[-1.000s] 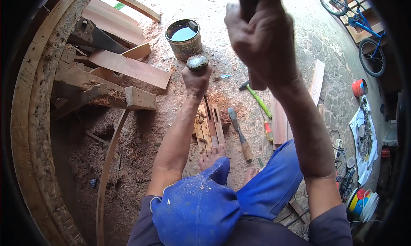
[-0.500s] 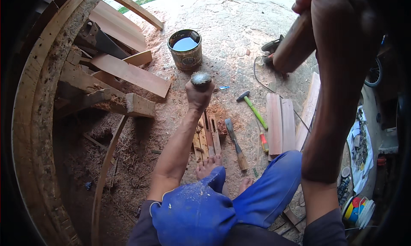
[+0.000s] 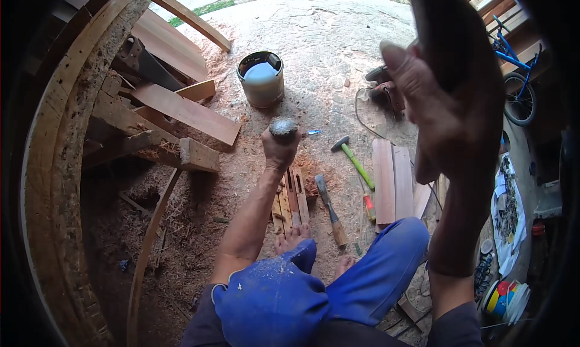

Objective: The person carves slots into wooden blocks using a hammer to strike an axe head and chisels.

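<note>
My left hand [image 3: 279,152] is wrapped round an upright tool, probably a chisel, showing its metal-capped top [image 3: 283,130], above slotted wooden pieces [image 3: 292,199] that lie by my bare toes. My right hand [image 3: 438,114], raised high at the right, grips a dark wooden striking tool [image 3: 444,26], partly out of view. A wide chisel [image 3: 329,208] with a wooden handle lies right of the slotted pieces, near a green-handled hammer [image 3: 360,168] and a red-and-yellow screwdriver [image 3: 369,207].
A bucket of liquid [image 3: 260,90] stands ahead. At the left are a wooden frame [image 3: 72,135], a handsaw [image 3: 145,60] and boards. Pale planks [image 3: 383,184] and a corded power tool [image 3: 385,94] lie to the right, with a blue bicycle [image 3: 519,96] beyond.
My right hand and its tool swung out to the right, then came slightly back leftward. My left hand keeps its grip. The view tilted slightly, so the floor items sit lower in frame.
</note>
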`<state>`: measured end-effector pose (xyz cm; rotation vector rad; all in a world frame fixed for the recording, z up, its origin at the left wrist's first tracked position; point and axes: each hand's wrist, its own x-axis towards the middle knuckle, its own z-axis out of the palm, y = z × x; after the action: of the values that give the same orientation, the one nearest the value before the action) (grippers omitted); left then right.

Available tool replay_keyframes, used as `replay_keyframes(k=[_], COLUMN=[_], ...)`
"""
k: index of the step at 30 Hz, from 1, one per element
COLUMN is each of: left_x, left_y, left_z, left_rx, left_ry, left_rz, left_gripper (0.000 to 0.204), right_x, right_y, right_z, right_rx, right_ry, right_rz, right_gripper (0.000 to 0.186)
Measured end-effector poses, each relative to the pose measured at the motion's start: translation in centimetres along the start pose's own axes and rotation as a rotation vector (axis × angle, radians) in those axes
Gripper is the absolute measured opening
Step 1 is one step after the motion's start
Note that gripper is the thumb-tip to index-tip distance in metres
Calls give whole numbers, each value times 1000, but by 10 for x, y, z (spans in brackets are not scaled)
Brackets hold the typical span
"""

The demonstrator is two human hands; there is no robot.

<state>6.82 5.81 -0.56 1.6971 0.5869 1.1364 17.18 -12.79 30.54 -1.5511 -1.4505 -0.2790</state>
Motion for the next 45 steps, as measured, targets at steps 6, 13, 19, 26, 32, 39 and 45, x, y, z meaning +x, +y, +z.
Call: replay_keyframes(k=[6, 13, 19, 26, 32, 39, 45], left_x=[10, -44, 26, -30, 78, 43, 19], left_y=[2, 21, -16, 20, -37, -6, -20], left_z=[-2, 7, 4, 12, 13, 15, 29], left_rx=[89, 58, -94, 68, -110, -174, 153], left_ry=[-42, 96, -50, 46, 4, -118, 119], left_rz=[39, 78, -227, 14, -602, -196, 170], left_gripper=[14, 32, 18, 13, 17, 15, 27], right_x=[-15, -119, -57, -84, -46, -47, -35], right_y=[37, 39, 28, 41, 55, 83, 92], right_z=[39, 71, 74, 64, 99, 100, 123], right_rx=[-523, -81, -28, 69, -112, -274, -380], right_ry=[-144, -645, -402, -372, -520, -1031, -1152], right_rz=[40, 472, 369, 475, 385, 398, 424], right_gripper=[48, 61, 65, 64, 58, 39, 39])
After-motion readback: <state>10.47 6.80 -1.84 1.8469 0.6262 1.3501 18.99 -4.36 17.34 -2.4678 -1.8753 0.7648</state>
